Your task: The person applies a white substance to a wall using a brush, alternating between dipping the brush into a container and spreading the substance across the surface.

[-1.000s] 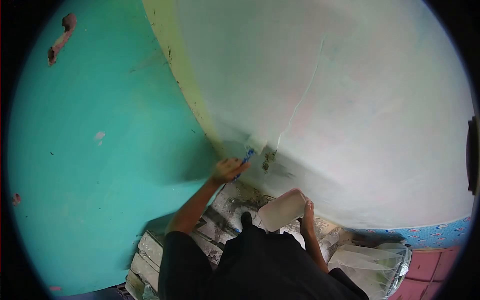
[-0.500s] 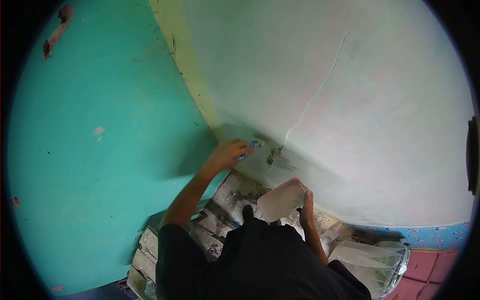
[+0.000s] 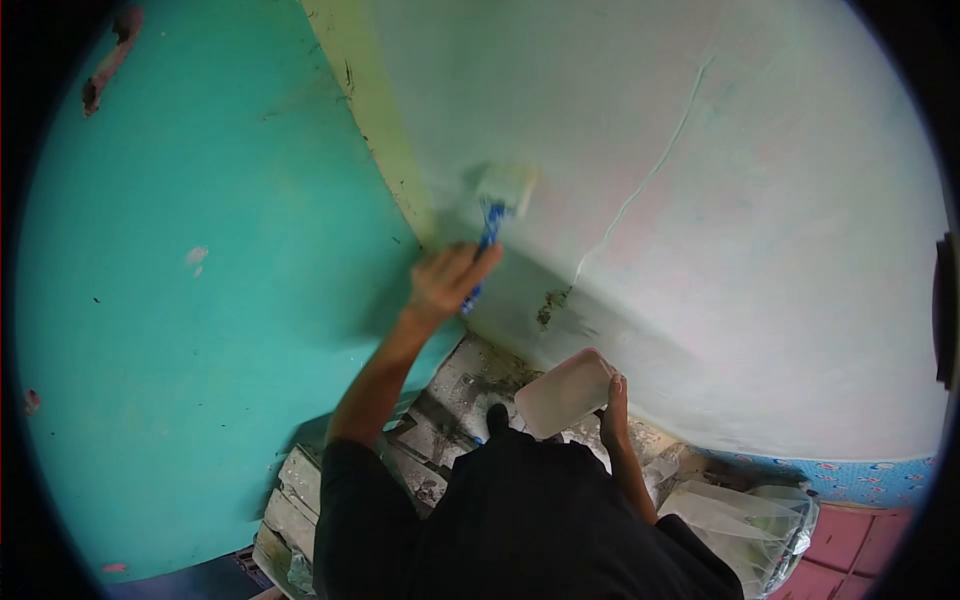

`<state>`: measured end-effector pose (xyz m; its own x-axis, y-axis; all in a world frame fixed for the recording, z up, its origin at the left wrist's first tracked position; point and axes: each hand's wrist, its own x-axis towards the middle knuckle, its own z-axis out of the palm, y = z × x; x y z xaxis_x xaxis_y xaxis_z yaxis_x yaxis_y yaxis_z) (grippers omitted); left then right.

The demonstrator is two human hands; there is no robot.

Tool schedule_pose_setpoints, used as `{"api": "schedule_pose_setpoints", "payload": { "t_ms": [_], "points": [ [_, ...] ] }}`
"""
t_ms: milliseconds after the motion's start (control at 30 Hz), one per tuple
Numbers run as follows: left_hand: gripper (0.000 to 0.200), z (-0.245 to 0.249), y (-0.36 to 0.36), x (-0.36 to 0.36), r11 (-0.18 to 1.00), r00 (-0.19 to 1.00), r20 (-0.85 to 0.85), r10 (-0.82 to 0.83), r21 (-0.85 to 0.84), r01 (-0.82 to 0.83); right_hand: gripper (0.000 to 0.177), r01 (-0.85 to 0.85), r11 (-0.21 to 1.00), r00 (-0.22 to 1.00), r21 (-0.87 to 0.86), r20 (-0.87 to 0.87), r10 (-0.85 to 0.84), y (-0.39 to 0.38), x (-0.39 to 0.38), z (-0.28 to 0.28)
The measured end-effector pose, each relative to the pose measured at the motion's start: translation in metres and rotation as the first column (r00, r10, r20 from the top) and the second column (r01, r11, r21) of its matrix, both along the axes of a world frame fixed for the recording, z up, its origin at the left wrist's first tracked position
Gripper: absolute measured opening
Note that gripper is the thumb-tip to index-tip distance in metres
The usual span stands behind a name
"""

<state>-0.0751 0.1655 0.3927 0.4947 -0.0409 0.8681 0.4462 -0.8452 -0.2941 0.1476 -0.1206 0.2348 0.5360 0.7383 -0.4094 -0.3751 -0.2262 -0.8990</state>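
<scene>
A wide paintbrush [image 3: 495, 212] with a blue handle and pale bristles is gripped by my left hand [image 3: 450, 280], its head up against the white wall [image 3: 640, 230] near the corner. The brush is slightly smeared by motion. My right hand [image 3: 616, 412] holds a shallow, pale pinkish container [image 3: 565, 395] by its right edge, low in front of my body and tilted toward me. Between the two hands, a rough damaged patch [image 3: 551, 307] shows in the wall, with a thin raised line [image 3: 640, 190] running up from it.
A turquoise wall [image 3: 200, 330] meets the white one at a yellowish corner strip [image 3: 385, 150]. Below are a dirty, littered floor [image 3: 462, 375], wooden boards [image 3: 290, 510] at left, and a plastic-covered bundle [image 3: 740, 525] beside pink panels [image 3: 850, 535] at right.
My left hand has swung the paintbrush upward along the white wall, from near the damaged patch to higher by the corner. My right hand and the container have barely moved.
</scene>
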Motion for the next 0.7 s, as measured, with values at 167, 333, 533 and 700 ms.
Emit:
{"api": "schedule_pose_setpoints", "payload": {
  "t_ms": [167, 333, 533, 700],
  "points": [
    [0.038, -0.164, -0.036, 0.004, 0.95, 0.987, -0.109, -0.117, -0.303, 0.079, 0.066, -0.002, 1.0, 1.0, 0.001, 0.011, 0.002, -0.002, 0.001, -0.002],
    [0.034, -0.251, -0.064, -0.008, 0.767, 0.92, -0.315, -0.233, -0.641, -0.025, 0.065, 0.0, 1.0, 0.999, -0.017, 0.034, 0.001, -0.006, 0.003, -0.005],
    [0.033, -0.153, -0.024, 0.001, 0.741, 0.878, -0.361, -0.315, -0.671, -0.01, 0.063, -0.022, 1.0, 1.0, 0.011, 0.008, 0.022, -0.008, 0.006, 0.004],
    [0.03, 0.04, -0.016, -0.002, 0.821, 0.901, -0.345, -0.265, -0.571, 0.023, 0.063, -0.052, 0.998, 0.997, 0.043, 0.063, 0.049, -0.009, 0.012, -0.017]
  ]
}}
